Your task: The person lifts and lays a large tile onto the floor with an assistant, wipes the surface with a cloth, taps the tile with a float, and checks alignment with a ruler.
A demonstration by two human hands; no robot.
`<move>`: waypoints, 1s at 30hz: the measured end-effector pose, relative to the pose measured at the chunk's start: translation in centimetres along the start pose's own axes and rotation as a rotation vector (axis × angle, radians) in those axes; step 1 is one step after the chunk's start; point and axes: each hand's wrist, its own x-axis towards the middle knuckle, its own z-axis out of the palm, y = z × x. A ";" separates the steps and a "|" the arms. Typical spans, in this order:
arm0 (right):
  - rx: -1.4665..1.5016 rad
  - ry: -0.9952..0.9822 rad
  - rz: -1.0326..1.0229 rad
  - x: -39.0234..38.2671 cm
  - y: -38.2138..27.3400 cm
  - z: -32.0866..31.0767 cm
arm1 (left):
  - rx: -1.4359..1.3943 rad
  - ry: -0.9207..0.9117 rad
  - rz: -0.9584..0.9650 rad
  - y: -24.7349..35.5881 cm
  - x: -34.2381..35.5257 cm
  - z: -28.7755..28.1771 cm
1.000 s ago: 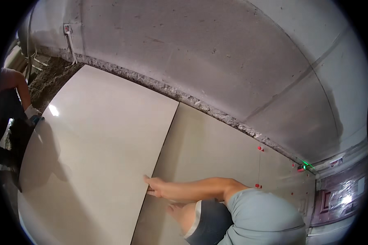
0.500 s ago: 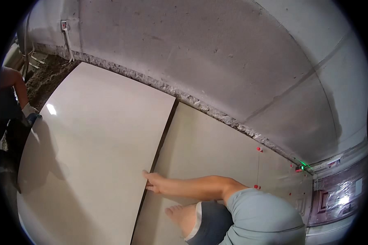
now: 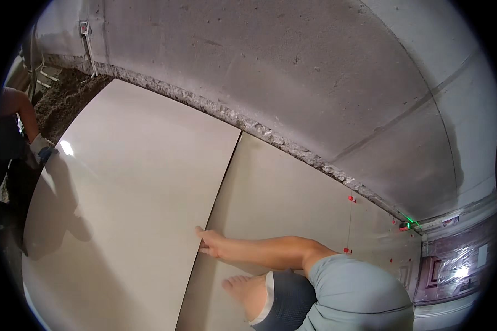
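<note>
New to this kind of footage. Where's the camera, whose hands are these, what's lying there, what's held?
There is no machine here, just a person working bare-handed. The view comes from the left of two wide fisheye cameras worn on that person's head, looking down; that's why straight edges bend near the rim.

The arm from the lower right ends in the wearer's right hand. Its thumb lies on top of the large pale slab and its fingers curl at the edge, so it appears to grip it. The left hand isn't in view.

A second pale slab lies beyond a thin dark seam, with small red pieces on it. At the far left, a co-worker's gloved hand is at the first slab's other edge.
</note>
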 end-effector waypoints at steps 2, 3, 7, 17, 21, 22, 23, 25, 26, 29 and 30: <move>0.010 -0.020 -0.006 0.3 0.0 -0.2 | -0.054 -0.013 -0.050 0.5 -0.1 0.3; 0.018 -0.019 -0.015 0.4 0.0 -0.3 | -0.104 0.003 -0.044 1.0 -0.1 0.4; 0.002 -0.028 -0.008 0.6 -0.2 -0.9 | -0.083 -0.111 -0.044 2.4 -0.7 1.2; -0.030 -0.030 -0.046 0.3 0.1 -1.9 | -0.139 -0.084 -0.067 4.9 -1.9 2.6; -0.403 -0.191 -0.240 2.3 -0.2 -4.6 | -0.269 0.181 -0.165 6.6 -4.1 4.4; -0.381 -0.160 -0.115 2.0 -0.3 -5.6 | -0.780 0.237 -0.456 6.0 -2.6 4.9; -0.464 -0.094 -0.048 1.5 -0.7 -5.7 | -0.821 0.170 -0.400 5.3 -2.3 4.4; -0.455 -0.100 0.051 -1.3 -2.0 -5.6 | -0.619 0.105 0.002 2.1 -1.8 3.9; -0.460 -0.092 0.173 -3.3 -2.3 -5.0 | -0.520 0.187 0.039 0.4 -1.3 4.3; -0.810 -0.254 0.312 -9.8 -4.2 0.0 | -1.386 0.412 -0.706 -3.1 2.7 5.1; -0.933 -0.303 0.306 -11.5 -3.8 2.8 | -1.341 0.492 -0.656 -3.7 3.1 5.8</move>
